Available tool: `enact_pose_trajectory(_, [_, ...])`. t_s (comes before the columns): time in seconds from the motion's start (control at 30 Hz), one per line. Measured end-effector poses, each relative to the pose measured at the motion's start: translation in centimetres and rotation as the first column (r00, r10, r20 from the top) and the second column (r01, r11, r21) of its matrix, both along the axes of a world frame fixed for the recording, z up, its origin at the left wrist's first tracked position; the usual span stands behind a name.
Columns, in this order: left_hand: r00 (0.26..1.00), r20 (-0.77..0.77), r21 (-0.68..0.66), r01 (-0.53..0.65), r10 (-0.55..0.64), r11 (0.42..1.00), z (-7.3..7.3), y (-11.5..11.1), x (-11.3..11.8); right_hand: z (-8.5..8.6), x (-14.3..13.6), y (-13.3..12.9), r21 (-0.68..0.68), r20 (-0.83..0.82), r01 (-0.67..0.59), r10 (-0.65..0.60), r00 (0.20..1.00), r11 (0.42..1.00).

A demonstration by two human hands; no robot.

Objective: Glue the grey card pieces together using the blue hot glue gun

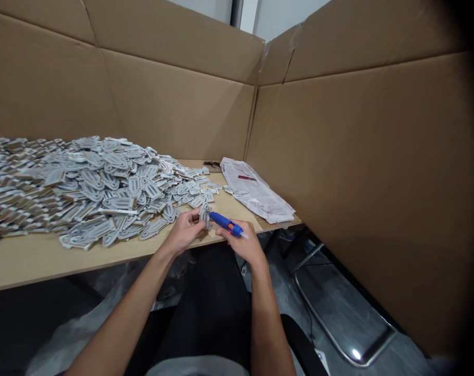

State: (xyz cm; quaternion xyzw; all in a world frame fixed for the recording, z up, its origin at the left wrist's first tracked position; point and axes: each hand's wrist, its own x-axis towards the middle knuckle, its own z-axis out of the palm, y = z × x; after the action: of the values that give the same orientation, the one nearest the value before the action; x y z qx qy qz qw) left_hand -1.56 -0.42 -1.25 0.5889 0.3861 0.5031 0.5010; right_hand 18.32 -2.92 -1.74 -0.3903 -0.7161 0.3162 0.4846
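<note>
My left hand [186,230] is closed on a small grey part [204,214] with slots, held upright above the table's front edge. In my right hand [243,241] is a blue pen-like tool [226,223], gripped with its narrow front end pointing left, at or very near the grey part. Whether the tip touches the part is too small to tell. A large heap of similar grey parts [115,183] lies to the left of my hands.
Tall cardboard walls [174,99] stand behind and to the right of the wooden table [37,266]. Folded newspaper [260,201] lies at the table's right end, with a red tool [247,178] on it. A metal-framed chair [339,350] is below right.
</note>
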Motion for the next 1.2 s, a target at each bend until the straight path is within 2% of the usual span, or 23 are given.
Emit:
enact_pose_trajectory(0.23, [0.999, -0.039, -0.003, -0.022, 0.022, 1.0, 0.4, -0.4, 0.0, 0.0, 0.2, 0.0, 0.008, 0.009, 0.016, -0.016, 1.0, 1.0])
enact_pose_trajectory(0.63, [0.999, -0.048, 0.031, 0.01, -0.009, 0.999, 0.6, -0.4, 0.0, 0.1, 0.3, 0.0, 0.031, 0.061, 0.074, -0.076, 0.995, 0.997])
enact_pose_trajectory(0.8, [0.999, -0.041, 0.03, 0.007, -0.006, 1.0, 0.9, -0.6, 0.1, 0.0, 0.3, -0.1, 0.019, 0.044, 0.059, -0.06, 0.997, 0.998])
enact_pose_trajectory(1.2, [1.0, -0.01, -0.022, 0.006, -0.007, 1.0, 1.1, -0.8, 0.2, -0.3, 0.2, 0.1, 0.042, 0.052, 0.073, -0.075, 0.996, 0.996])
